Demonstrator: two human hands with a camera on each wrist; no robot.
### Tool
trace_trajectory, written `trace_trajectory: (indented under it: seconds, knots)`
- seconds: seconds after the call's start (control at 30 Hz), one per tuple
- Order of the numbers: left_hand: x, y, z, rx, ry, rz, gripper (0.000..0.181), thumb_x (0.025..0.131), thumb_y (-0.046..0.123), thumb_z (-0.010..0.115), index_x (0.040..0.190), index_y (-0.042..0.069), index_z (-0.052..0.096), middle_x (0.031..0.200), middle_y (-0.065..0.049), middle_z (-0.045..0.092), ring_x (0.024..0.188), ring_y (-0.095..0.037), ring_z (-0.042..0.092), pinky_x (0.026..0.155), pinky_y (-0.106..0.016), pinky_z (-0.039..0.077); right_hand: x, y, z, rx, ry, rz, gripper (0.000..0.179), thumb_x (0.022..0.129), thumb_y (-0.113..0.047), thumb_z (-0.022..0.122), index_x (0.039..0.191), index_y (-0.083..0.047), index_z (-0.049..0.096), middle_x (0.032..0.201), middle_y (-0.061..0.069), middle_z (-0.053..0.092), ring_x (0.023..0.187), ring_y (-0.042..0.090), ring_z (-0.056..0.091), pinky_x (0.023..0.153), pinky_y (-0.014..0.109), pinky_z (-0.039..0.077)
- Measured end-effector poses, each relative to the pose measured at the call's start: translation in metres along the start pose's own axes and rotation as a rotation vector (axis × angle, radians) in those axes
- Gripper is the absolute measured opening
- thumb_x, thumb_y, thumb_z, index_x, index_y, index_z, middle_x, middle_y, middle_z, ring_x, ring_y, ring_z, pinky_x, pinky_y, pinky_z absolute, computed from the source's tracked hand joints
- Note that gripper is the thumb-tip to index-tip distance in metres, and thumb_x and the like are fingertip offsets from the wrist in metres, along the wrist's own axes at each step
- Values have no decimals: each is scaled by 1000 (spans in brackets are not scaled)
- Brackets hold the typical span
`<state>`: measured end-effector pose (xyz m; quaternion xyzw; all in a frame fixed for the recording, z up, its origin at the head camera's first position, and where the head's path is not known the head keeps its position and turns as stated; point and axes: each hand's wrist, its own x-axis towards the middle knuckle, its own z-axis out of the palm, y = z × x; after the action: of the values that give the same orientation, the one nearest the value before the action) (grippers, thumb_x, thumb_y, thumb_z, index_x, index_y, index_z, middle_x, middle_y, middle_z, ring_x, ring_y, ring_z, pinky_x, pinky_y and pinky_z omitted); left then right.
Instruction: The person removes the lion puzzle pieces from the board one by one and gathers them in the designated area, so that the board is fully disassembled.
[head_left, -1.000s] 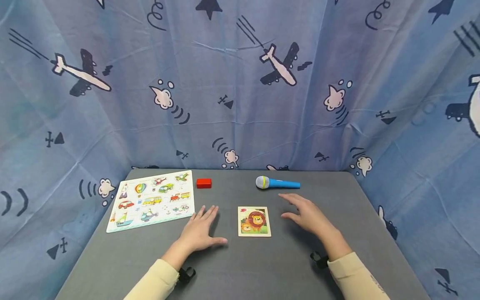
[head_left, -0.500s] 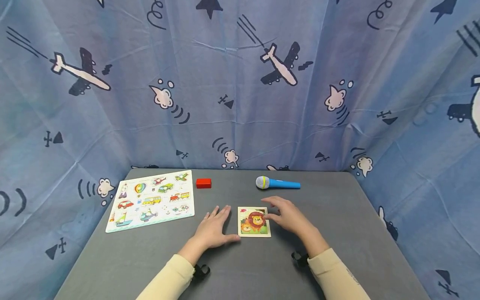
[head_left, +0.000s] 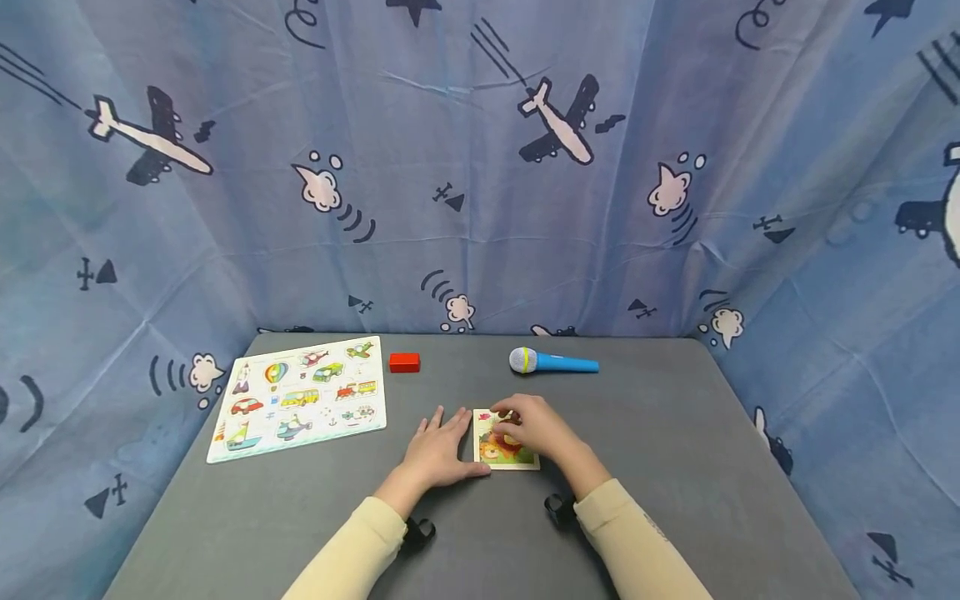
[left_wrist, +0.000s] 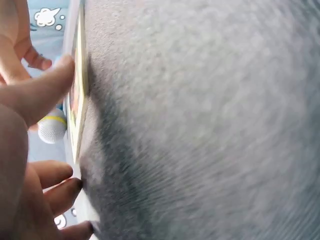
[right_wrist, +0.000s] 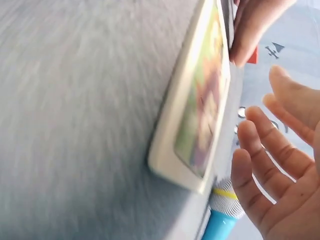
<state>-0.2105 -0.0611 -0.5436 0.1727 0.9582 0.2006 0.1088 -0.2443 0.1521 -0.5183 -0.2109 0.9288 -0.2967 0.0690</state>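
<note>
A small square lion picture board (head_left: 516, 461) with a pale frame lies flat on the grey table, in front of the person. My left hand (head_left: 435, 460) is at its left side, fingers spread, the thumb at the lower left corner. In the left wrist view that thumb (left_wrist: 52, 87) reaches the board's pale edge (left_wrist: 80, 125). Over the board's upper right part hovers my right hand (head_left: 542, 429), hiding some of the lion. The right wrist view shows its fingers (right_wrist: 265, 165) bent loosely, apart from the picture (right_wrist: 205, 110), holding nothing.
Far left on the table lies a white board with vehicle pictures (head_left: 300, 400). A red block (head_left: 405, 362) sits beside it. Behind the lion board is a blue toy microphone (head_left: 562, 363) with a grey head. A blue patterned curtain (head_left: 465, 208) surrounds the table.
Both hands have moved inward to the lion board, the left from its left side, the right from its right and now over it. The view has tilted slightly; the board stays in place.
</note>
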Motion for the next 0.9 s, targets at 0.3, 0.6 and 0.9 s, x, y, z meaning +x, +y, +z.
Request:
trace_trajectory:
  seconds: [0.3, 0.6, 0.9]
  knots:
    - [-1, 0, 6, 84, 24, 22, 90, 83, 64, 71, 155, 19, 43, 162, -6, 38, 152, -44, 22, 120, -60, 25, 16, -1, 19, -69, -28, 105, 31, 91, -28, 77, 118, -12, 75, 94, -2, 67, 83, 12, 58, 79, 36, 54]
    - [1, 1, 3, 66, 20, 10, 87, 84, 60, 73, 155, 20, 44, 163, -7, 37, 153, -44, 21, 121, -61, 24, 21, -2, 26, -113, -5, 109, 27, 92, -28, 76, 115, -14, 76, 93, -1, 63, 81, 13, 56, 76, 35, 52]
    - [1, 5, 2, 53, 2, -9, 88, 82, 60, 75, 154, 19, 45, 162, -7, 37, 152, -45, 21, 120, -61, 25, 23, -8, 26, -123, -23, 177, 27, 91, -29, 77, 113, -14, 75, 88, 0, 58, 76, 16, 52, 69, 33, 46]
